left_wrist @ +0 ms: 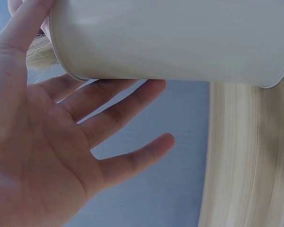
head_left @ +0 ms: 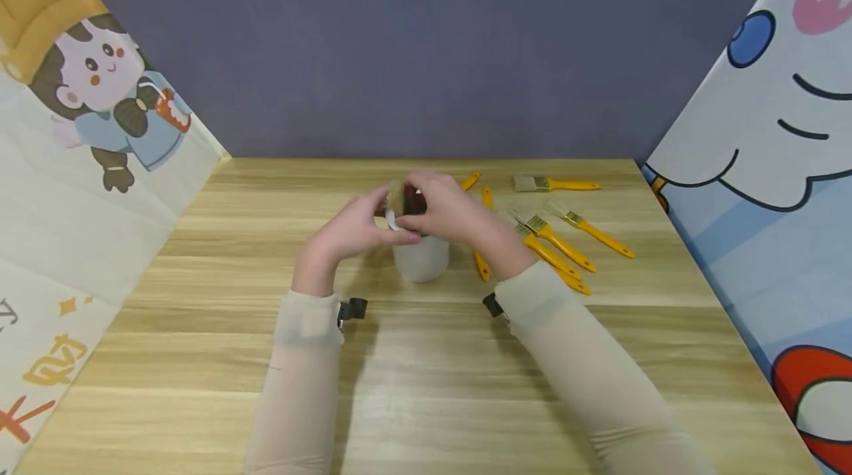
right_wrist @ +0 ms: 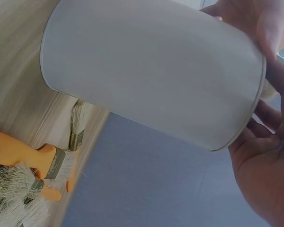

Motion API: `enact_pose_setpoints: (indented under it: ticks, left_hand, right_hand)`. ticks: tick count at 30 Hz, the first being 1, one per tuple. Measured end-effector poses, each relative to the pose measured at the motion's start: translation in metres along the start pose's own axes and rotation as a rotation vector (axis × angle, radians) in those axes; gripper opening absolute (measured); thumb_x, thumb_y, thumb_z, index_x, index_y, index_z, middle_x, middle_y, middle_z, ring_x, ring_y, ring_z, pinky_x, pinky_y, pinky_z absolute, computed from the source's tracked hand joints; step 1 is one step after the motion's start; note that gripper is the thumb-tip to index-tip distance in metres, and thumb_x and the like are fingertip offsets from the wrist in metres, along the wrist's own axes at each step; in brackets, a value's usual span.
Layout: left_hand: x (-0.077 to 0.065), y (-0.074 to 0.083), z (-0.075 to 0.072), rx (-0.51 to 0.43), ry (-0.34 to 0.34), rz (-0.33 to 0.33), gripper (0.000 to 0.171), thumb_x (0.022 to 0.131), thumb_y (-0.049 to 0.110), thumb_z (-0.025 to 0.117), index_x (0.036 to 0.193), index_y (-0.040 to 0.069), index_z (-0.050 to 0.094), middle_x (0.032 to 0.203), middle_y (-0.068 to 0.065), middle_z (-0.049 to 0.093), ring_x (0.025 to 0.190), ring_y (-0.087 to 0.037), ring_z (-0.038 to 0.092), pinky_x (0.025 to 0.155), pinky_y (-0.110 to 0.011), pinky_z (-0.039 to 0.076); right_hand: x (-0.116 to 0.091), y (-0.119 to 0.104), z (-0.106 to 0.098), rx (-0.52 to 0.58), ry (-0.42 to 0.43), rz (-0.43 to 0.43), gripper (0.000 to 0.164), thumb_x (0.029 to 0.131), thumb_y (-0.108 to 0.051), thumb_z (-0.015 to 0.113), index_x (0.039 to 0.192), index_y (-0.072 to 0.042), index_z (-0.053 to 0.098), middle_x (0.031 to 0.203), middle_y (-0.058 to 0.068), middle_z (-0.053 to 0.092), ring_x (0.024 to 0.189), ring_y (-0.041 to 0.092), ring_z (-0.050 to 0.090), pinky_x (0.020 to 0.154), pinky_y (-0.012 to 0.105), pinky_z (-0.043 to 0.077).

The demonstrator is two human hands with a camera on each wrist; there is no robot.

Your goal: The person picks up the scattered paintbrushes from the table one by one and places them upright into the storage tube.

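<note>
A plain white cylindrical can [head_left: 421, 259] stands at the middle of the table, and both hands meet at its top. My left hand [head_left: 353, 227] holds the can by the rim, thumb on the near side; in the left wrist view its fingers [left_wrist: 118, 111] reach along the far side, the little finger apart. Tan paintbrush bristles [head_left: 396, 198] stick up at the can's mouth between the hands. The right hand [head_left: 449, 209] curls thumb and fingers about these bristles, over the rim. The brush's handle is hidden. In the right wrist view, bristles [right_wrist: 269, 90] show beside the rim.
Several yellow-handled paintbrushes lie on the table right of the can, including one near the back [head_left: 566, 185] and one farther right [head_left: 602, 238]. Others cross in a loose group [head_left: 562, 247]. A grey-blue wall [head_left: 426, 53] stands behind, with printed cartoon panels at both sides.
</note>
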State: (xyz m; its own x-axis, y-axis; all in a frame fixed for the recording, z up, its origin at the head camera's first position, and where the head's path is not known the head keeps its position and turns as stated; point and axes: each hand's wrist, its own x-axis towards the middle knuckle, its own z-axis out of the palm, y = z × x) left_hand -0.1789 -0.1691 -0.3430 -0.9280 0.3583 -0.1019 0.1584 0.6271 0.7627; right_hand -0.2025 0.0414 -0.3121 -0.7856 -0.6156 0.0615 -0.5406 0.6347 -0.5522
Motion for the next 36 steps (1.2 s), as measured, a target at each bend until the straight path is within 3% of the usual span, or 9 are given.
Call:
enact_pose_setpoints:
  ticks: [7, 12, 21, 29, 36]
  left_hand:
    - [0.0, -0.004, 0.001, -0.02, -0.005, 0.042, 0.094, 0.083, 0.059, 0.087, 0.161, 0.032, 0.042, 0.152, -0.004, 0.062, 0.143, -0.027, 0.057, 0.118, -0.055, 0.048]
    - [-0.002, -0.005, 0.002, -0.014, 0.006, 0.038, 0.093, 0.082, 0.06, 0.088, 0.158, 0.03, 0.045, 0.15, -0.004, 0.063, 0.141, -0.028, 0.058, 0.116, -0.057, 0.048]
    - [0.001, -0.006, 0.004, -0.021, 0.019, 0.057, 0.082, 0.081, 0.055, 0.091, 0.149, 0.028, 0.053, 0.141, -0.003, 0.067, 0.133, -0.027, 0.063, 0.115, -0.056, 0.049]
    - [0.002, -0.003, 0.003, 0.005, 0.02, 0.003, 0.101, 0.08, 0.054, 0.091, 0.16, 0.017, 0.042, 0.153, -0.013, 0.061, 0.144, -0.03, 0.057, 0.122, -0.057, 0.043]
    - [0.005, -0.001, 0.002, 0.008, 0.019, 0.029, 0.105, 0.081, 0.052, 0.091, 0.166, 0.021, 0.037, 0.159, -0.01, 0.056, 0.148, -0.029, 0.053, 0.125, -0.058, 0.039]
  right_hand:
    - [0.002, -0.001, 0.004, -0.017, 0.002, 0.009, 0.06, 0.098, -0.035, 0.078, 0.146, -0.007, 0.057, 0.141, 0.011, 0.064, 0.113, 0.024, 0.066, 0.089, 0.04, 0.06]
    - [-0.002, -0.003, 0.006, -0.017, 0.012, 0.02, 0.059, 0.098, -0.035, 0.079, 0.146, -0.007, 0.058, 0.142, 0.011, 0.065, 0.118, 0.024, 0.068, 0.093, 0.039, 0.061]
    - [-0.025, 0.002, -0.025, -0.042, 0.06, 0.031, 0.06, 0.098, -0.031, 0.08, 0.148, -0.008, 0.057, 0.145, 0.012, 0.062, 0.133, 0.031, 0.061, 0.109, 0.047, 0.056]
    - [-0.038, 0.028, -0.052, -0.091, 0.067, 0.099, 0.061, 0.096, -0.031, 0.081, 0.148, -0.01, 0.058, 0.146, 0.011, 0.061, 0.131, 0.03, 0.062, 0.109, 0.05, 0.055]
    - [-0.046, 0.071, -0.064, -0.104, 0.03, 0.165, 0.059, 0.099, -0.029, 0.077, 0.148, -0.004, 0.056, 0.146, 0.017, 0.06, 0.132, 0.037, 0.06, 0.108, 0.055, 0.055]
